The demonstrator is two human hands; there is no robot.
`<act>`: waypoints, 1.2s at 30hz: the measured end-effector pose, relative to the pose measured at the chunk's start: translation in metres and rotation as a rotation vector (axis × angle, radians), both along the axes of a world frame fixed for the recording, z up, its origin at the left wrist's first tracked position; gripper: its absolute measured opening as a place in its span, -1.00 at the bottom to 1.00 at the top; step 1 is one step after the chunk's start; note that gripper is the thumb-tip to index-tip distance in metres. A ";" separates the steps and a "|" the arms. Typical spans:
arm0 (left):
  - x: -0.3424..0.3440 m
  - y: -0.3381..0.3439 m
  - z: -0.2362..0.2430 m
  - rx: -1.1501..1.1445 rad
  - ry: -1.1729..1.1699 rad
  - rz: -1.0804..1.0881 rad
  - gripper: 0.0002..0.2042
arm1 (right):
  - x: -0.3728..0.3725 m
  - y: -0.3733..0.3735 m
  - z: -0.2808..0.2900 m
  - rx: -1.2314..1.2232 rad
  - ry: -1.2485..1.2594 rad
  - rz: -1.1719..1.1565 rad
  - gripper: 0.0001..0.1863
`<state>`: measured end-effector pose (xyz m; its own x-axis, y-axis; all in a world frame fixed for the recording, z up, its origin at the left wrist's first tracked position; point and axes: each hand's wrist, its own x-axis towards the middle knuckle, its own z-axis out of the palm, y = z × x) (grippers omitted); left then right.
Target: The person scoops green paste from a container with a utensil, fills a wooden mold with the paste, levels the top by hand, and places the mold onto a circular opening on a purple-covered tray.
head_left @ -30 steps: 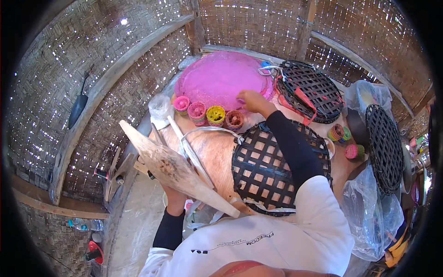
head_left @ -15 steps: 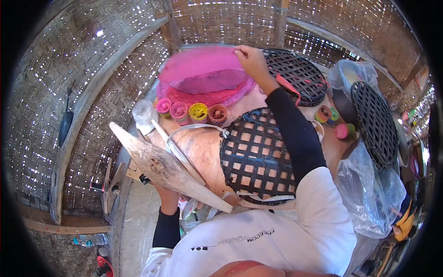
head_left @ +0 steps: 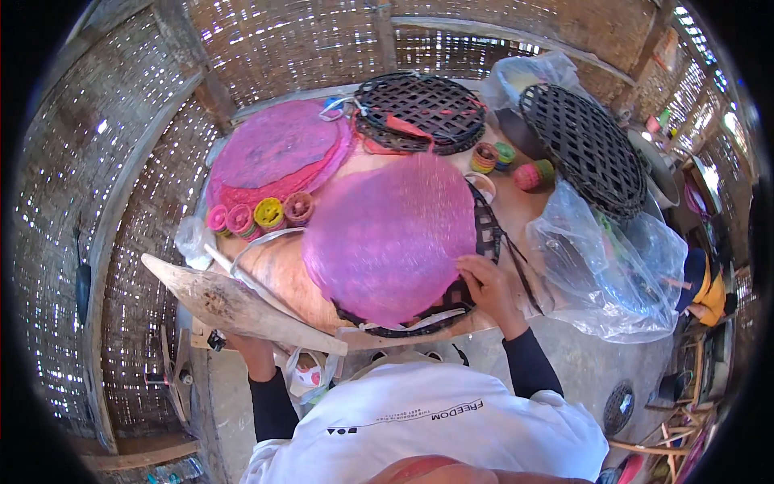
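Observation:
My right hand (head_left: 490,292) pinches the lower right edge of a thin, round pink sheet (head_left: 387,238). The sheet spreads over a black open-weave round tray (head_left: 489,234), hiding most of it. Beyond, at the left, lies a stack of similar round pink sheets (head_left: 278,149). My left hand (head_left: 256,352) is down at the table's near left edge, behind a long, pale, rough piece of wood (head_left: 234,302). The wood hides its fingers, so its grip does not show.
Small colourful cups (head_left: 268,213) stand before the stack. Another black woven tray (head_left: 419,113) sits at the back, and one leans (head_left: 584,149) at the right above clear plastic bags (head_left: 605,266). A woven wall (head_left: 306,48) closes the far side. Another person (head_left: 709,294) is at the far right.
My right hand has come back toward me from the pink stack, bringing one pink sheet over the near black tray. The view has shifted to the right.

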<state>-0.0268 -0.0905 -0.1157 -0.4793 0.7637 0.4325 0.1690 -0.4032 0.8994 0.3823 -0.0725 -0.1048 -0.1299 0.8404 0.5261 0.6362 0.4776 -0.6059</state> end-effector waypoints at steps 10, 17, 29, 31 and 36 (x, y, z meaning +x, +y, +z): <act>0.020 0.030 -0.016 0.086 0.142 -0.103 -0.54 | 0.040 -0.009 -0.012 -0.092 -0.149 0.040 -0.84; 0.010 0.020 -0.022 -0.159 0.635 0.036 -0.49 | 0.050 0.081 -0.004 -0.134 0.151 -0.394 -0.85; -0.012 -0.017 -0.032 -0.171 1.187 0.130 -0.40 | 0.089 0.179 -0.032 -0.278 -0.380 -0.734 -0.75; -0.006 -0.008 -0.030 -0.187 0.737 0.043 -0.41 | 0.120 0.185 -0.047 -0.226 -0.392 -0.927 -0.76; -0.006 -0.008 -0.024 -0.262 0.582 0.012 -0.43 | 0.099 0.169 -0.033 0.057 0.028 -0.945 -0.73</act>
<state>-0.0326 -0.0983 -0.1398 -0.2314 0.8756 0.4240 0.6625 -0.1773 0.7277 0.4816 0.0961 -0.1382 0.6048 0.5639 0.5624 0.7603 -0.1984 -0.6185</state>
